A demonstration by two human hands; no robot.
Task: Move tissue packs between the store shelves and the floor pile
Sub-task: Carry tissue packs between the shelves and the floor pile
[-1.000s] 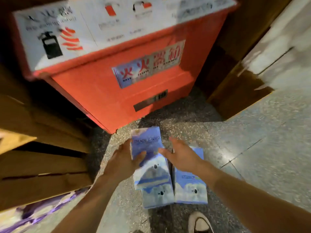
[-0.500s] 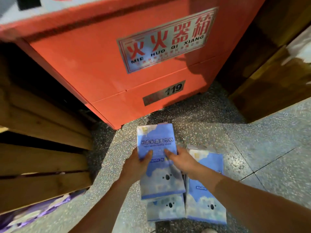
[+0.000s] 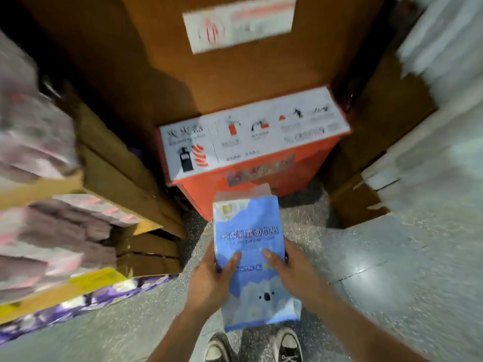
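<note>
We lifted the tissue pack [image 3: 251,257] off the floor [image 3: 379,257] pile; other packs are now out of view. Our left hand [image 3: 211,280] & right hand [image 3: 292,275] grip its sides, thumbs on front. Pack is in the air above our shoes [image 3: 287,346]. Next prob. the shelves [image 3: 52,231] at left.

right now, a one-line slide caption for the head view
Left hand and right hand grip a blue tissue pack before a red fire extinguisher box, beside wooden shelves.
</note>
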